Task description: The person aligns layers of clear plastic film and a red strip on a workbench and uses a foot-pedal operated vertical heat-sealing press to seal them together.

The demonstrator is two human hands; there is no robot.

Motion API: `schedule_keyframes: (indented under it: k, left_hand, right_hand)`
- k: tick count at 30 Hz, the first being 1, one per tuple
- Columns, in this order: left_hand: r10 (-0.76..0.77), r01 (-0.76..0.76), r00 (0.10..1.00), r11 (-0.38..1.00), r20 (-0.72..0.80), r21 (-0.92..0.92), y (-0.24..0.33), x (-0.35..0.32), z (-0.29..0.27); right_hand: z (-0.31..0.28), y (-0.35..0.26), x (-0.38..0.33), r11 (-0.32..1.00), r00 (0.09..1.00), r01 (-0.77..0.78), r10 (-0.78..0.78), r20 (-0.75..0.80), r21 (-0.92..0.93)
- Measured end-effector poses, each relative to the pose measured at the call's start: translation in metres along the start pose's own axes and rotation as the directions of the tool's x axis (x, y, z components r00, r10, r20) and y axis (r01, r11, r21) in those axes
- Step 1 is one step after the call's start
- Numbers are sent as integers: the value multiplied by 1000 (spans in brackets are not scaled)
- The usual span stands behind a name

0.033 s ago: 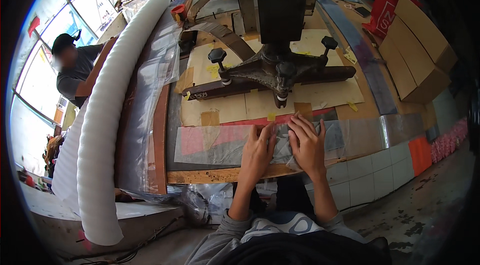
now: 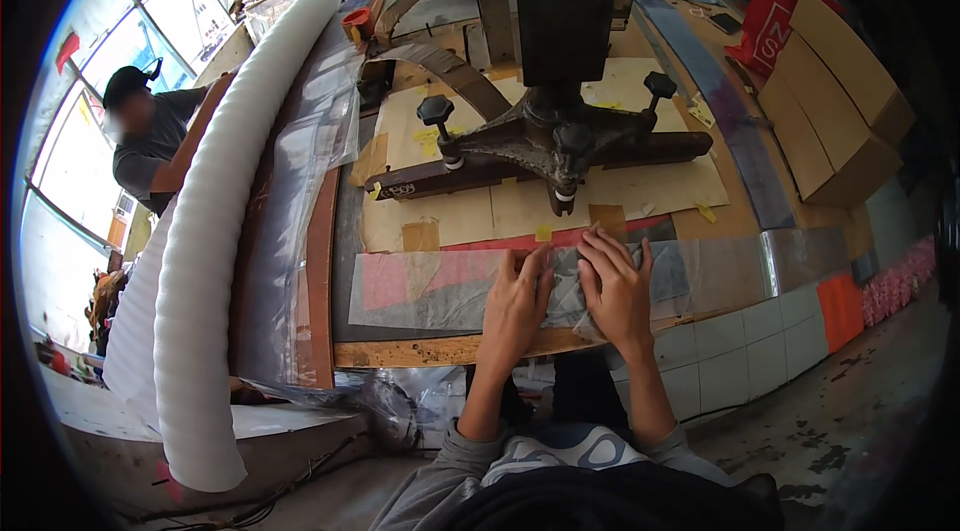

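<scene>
A clear plastic sheet (image 2: pixel 660 281) lies along the near edge of the worktable, wrinkled between my hands. My left hand (image 2: pixel 518 303) is closed at the sheet's edge, fingers bent together and seemingly pinching the film; its fingertips are partly hidden. Beside it, my right hand (image 2: pixel 614 293) rests on the film with fingers stretched and a little apart. Under the film, to the left, show a pink-red strip (image 2: pixel 385 283) and grey material. Just beyond my fingertips, a dark metal press head (image 2: pixel 560 136) with black knobs and a long bar stands over pale boards (image 2: pixel 450 221).
A long white foam roll (image 2: pixel 215 231) lies along the left, with a co-worker (image 2: pixel 165 146) in a dark cap beyond it. Cardboard boxes (image 2: pixel 830 111) and a red bag (image 2: pixel 770 26) stand at the right. A wooden strip (image 2: pixel 420 353) edges the table near me.
</scene>
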State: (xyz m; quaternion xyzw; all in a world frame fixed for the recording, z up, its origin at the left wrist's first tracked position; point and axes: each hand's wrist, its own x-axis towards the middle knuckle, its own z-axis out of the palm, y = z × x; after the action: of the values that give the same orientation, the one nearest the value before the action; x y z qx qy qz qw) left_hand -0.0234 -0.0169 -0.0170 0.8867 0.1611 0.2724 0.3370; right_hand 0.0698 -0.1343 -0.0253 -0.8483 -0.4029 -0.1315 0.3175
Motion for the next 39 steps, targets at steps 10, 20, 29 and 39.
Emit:
schedule_keyframes:
  k: [10, 20, 29, 39]
  left_hand:
    - [36, -36, 999, 999, -1, 7, -1, 1, 0]
    - [40, -40, 999, 999, 9, 22, -2, 0, 1]
    - [58, -57, 997, 998, -43, 16, -5, -1, 4]
    - [63, -63, 998, 997, 4, 52, -4, 0, 2]
  right_hand:
    - [2, 2, 2, 1000, 999, 27, -26, -39, 12]
    - [2, 3, 1, 999, 998, 28, -27, -48, 29]
    - [3, 3, 1, 999, 999, 32, -31, -42, 30]
    - [2, 3, 1, 999, 999, 29, -27, -41, 45]
